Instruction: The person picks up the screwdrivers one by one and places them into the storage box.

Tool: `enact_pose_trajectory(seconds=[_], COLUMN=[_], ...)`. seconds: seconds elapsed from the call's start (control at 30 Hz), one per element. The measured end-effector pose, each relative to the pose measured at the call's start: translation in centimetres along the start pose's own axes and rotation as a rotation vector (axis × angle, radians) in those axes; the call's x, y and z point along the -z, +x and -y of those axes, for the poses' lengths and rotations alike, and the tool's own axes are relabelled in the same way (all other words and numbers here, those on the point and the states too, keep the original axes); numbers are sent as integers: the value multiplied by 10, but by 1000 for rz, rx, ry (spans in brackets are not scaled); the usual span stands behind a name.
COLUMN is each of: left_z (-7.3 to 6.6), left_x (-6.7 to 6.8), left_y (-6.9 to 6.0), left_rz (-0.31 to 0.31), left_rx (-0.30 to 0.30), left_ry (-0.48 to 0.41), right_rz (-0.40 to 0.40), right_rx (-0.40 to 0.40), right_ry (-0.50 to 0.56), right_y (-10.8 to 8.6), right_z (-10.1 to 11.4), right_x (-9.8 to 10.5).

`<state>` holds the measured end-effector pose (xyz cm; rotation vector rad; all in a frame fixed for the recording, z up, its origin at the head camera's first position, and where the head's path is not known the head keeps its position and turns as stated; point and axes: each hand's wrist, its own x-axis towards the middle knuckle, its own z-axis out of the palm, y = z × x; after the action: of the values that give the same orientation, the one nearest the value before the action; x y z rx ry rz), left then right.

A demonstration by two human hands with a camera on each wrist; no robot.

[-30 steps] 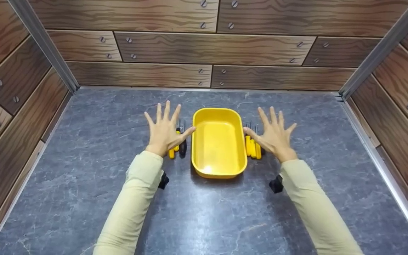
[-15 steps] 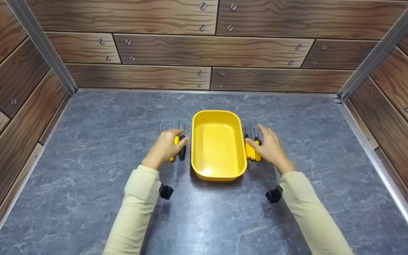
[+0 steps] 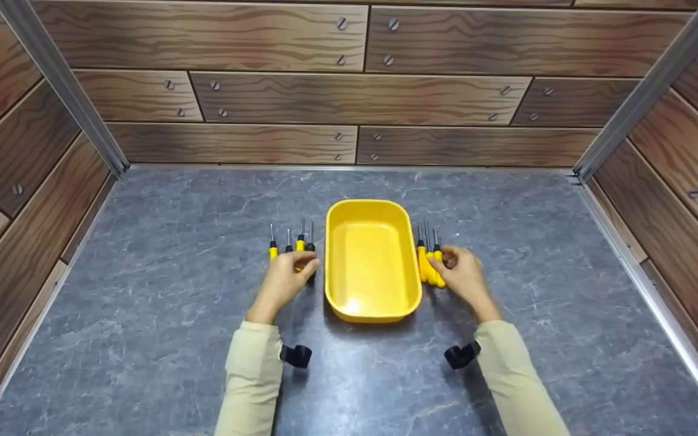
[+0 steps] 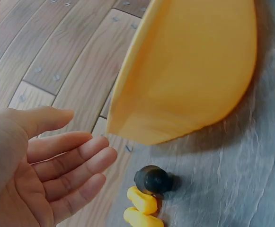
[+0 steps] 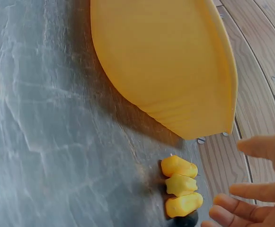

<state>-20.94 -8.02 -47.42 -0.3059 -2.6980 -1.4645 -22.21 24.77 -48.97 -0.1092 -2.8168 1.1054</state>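
Note:
A deep yellow bin (image 3: 373, 272) with rounded corners stands in the middle of the floor. Left of it lie several screwdrivers; a black-handled screwdriver (image 4: 152, 179) is closest to the bin, beside yellow handles (image 4: 144, 201). My left hand (image 3: 282, 281) hovers over this group, partly hiding the handles; its fingers are loosely bent and hold nothing. To the bin's right lies another row of screwdrivers (image 3: 428, 266), mostly yellow-handled, with a black handle end (image 5: 187, 219) at the outer side. Above its outer end is my right hand (image 3: 465, 275), thumb and fingers apart and holding nothing.
Wood-patterned walls (image 3: 276, 100) enclose the grey marbled floor (image 3: 173, 303) at the back and both sides. Metal rails (image 3: 61, 85) run up the corners. A black wrist camera (image 3: 297, 356) sits on each forearm.
Both hands, earlier spread wide beside the bin, have come lower and nearer the front over the screwdrivers, their fingers now bent. The bin and screwdrivers stay in place; the head view has tilted slightly up.

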Motion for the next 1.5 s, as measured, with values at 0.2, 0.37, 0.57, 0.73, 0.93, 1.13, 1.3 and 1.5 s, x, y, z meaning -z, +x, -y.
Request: enact_pose_trajectory(seconds=[0.2, 0.37, 0.57, 0.73, 0.93, 1.13, 1.3, 1.5], left_z=[5, 8, 10, 5, 6, 9, 9, 7], left_x=[-7, -11, -10, -10, -12, -12, -12, -15], left_y=[-2, -5, -8, -9, -8, -12, -13, -11], left_rz=[-30, -25, -41, -34, -14, -6, 12, 26], left_rx=[-32, -12, -7, -16, -32, -4, -3, -11], left_ry=[-26, -42, -67, -72, -81, -84, -98, -99], right_rz=[-152, -221, -223, -211, -198, -173, -103, -23], right_rx=[-38, -84, -178, -226, -268, -302, -372, -439], right_ry=[51, 51, 67, 91, 90, 55, 13, 14], right_y=[-4, -7, -7, -8, -9, -9, -7, -3], right_z=[-8, -12, -15, -16, -18, -18, -14, -10], right_x=[-6, -10, -14, -14, -15, -13, -7, -1])
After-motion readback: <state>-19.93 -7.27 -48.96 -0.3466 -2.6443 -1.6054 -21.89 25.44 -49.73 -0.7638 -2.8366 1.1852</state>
